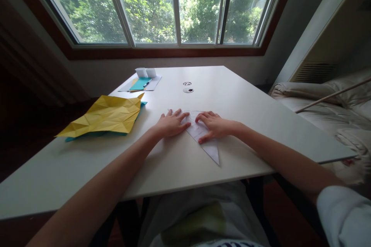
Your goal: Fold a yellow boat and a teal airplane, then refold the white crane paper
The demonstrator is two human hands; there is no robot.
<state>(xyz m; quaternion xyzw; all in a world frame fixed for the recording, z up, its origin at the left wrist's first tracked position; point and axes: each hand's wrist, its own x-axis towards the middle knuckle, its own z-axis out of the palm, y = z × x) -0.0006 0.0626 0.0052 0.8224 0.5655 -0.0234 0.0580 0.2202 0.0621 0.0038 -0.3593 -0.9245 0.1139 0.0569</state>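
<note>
Left hand [171, 124]: lies flat, palm down, fingers spread and pointing away from the body, pressing on the left part of the white folded paper [207, 144]; it grips nothing.
Right hand [213, 125]: rests palm down on the right part of the same paper, fingers bent a little toward the left hand, thumb stretched out along the paper's edge; nothing is clasped in it.
Hands to each other: close side by side, fingertips nearly meeting, not overlapping.
White folded paper: lies flat on the white table [246, 100], near the front edge and in front of the person; it narrows to a sharp point that aims toward the body, and its wide end is under both hands.
Yellow creased paper [107, 117]: on the table left of the left hand, well apart from it, lying over a teal sheet [87, 136] that shows at its edges.
Far left of table: a grey sheet with a teal card [140, 83] and a pen on it, two small white cups [146, 72] just behind.
Table middle: two small round marks [188, 90], beyond the hands.
Right of table: pale bedding [319, 104].
</note>
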